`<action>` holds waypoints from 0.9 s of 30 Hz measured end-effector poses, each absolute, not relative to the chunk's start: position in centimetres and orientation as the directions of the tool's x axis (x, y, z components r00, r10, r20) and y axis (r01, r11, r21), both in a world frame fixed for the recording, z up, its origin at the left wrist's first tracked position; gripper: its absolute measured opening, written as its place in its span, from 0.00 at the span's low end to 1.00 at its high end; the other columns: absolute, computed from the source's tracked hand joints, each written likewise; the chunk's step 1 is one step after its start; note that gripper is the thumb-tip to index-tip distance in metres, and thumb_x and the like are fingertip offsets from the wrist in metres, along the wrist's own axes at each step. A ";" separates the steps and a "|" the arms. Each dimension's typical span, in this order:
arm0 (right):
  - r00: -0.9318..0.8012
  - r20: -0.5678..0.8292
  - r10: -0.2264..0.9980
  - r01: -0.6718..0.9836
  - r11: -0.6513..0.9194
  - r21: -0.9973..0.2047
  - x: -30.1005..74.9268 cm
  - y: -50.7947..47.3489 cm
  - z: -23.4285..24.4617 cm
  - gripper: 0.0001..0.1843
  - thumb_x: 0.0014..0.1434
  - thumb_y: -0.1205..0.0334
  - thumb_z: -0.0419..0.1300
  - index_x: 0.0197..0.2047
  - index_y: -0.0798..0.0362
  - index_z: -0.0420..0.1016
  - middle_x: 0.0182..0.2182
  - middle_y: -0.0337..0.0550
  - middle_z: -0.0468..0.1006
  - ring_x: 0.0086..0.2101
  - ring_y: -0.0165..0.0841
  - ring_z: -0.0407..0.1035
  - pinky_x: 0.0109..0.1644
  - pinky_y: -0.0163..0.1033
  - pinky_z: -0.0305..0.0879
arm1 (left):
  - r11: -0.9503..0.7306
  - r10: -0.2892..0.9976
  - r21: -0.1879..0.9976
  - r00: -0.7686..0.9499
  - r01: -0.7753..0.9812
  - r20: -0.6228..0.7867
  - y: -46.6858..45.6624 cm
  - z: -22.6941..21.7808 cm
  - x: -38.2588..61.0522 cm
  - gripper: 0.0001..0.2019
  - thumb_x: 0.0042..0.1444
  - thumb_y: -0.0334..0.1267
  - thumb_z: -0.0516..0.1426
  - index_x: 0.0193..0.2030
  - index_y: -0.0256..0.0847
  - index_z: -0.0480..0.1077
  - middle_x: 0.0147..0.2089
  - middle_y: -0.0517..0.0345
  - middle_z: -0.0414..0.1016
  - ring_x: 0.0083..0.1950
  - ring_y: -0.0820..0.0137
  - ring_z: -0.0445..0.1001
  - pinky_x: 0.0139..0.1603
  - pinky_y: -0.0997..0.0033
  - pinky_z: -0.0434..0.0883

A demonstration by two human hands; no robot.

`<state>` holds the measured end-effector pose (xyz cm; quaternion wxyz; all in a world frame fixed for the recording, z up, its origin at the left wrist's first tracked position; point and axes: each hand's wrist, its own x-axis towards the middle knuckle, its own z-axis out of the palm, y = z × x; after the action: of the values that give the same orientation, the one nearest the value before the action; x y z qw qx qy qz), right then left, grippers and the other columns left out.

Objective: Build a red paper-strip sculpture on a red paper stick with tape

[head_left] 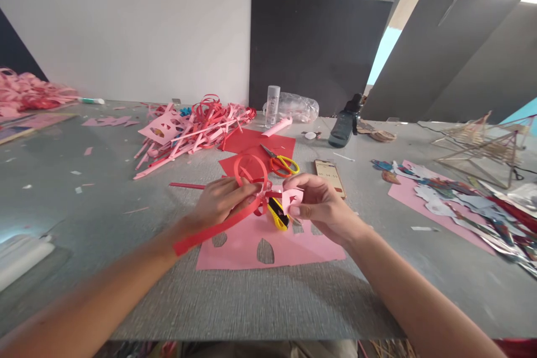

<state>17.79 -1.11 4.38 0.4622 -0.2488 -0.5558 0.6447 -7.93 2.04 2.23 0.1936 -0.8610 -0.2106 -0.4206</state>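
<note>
My left hand (224,201) is closed round a bundle of red paper strips (250,168), with one loop standing up and one strip (197,239) trailing over my wrist. Between thumb and fingers, my right hand (316,201) pinches a small pink paper cutout (289,199) beside the bundle. Whether the cutout is joined to the strips I cannot tell. Below both hands lies a pink paper sheet (243,254) with holes cut in it. A yellow and black utility knife (277,215) rests on that sheet. Just beyond are scissors (282,164) with yellow and orange handles.
Red paper (245,142) lies behind the scissors, near a phone (329,176). A heap of pink and red strips (205,128) spreads left. Further back stand a clear bottle (272,106) and a dark bottle (344,123). Paper scraps (453,201) and stick frames (490,148) occupy the right.
</note>
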 end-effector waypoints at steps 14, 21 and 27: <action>-0.439 0.164 0.883 -0.327 0.012 -0.945 18.2 -1.1 4.6 0.06 0.56 0.56 0.73 0.37 0.46 0.89 0.40 0.41 0.75 0.32 0.27 0.66 0.33 0.32 0.67 | -0.842 0.189 -0.164 0.566 0.514 0.802 2.1 2.5 -8.0 0.10 0.75 0.37 0.47 0.52 0.42 0.69 0.32 0.59 0.79 0.30 0.70 0.78 0.30 0.71 0.71; -0.424 0.257 0.868 -0.283 0.142 -0.948 18.1 -1.0 4.8 0.05 0.57 0.63 0.72 0.37 0.43 0.89 0.39 0.39 0.75 0.37 0.29 0.69 0.40 0.35 0.68 | -0.841 0.196 -0.161 0.569 0.516 0.799 2.0 2.2 -8.0 0.11 0.75 0.38 0.47 0.52 0.41 0.69 0.32 0.58 0.80 0.29 0.71 0.78 0.30 0.72 0.72; -0.457 0.390 0.799 -0.197 0.336 -0.921 18.7 -0.8 4.5 0.11 0.62 0.68 0.68 0.42 0.40 0.88 0.41 0.41 0.75 0.40 0.31 0.69 0.39 0.36 0.69 | -0.855 0.187 -0.148 0.562 0.496 0.806 1.8 2.1 -7.9 0.08 0.74 0.38 0.49 0.50 0.42 0.69 0.31 0.59 0.78 0.28 0.71 0.76 0.30 0.71 0.73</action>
<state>18.70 -0.76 4.51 0.4700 -0.2251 -0.6688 0.5302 -7.92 1.84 2.06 0.1824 -0.8648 -0.1975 -0.4242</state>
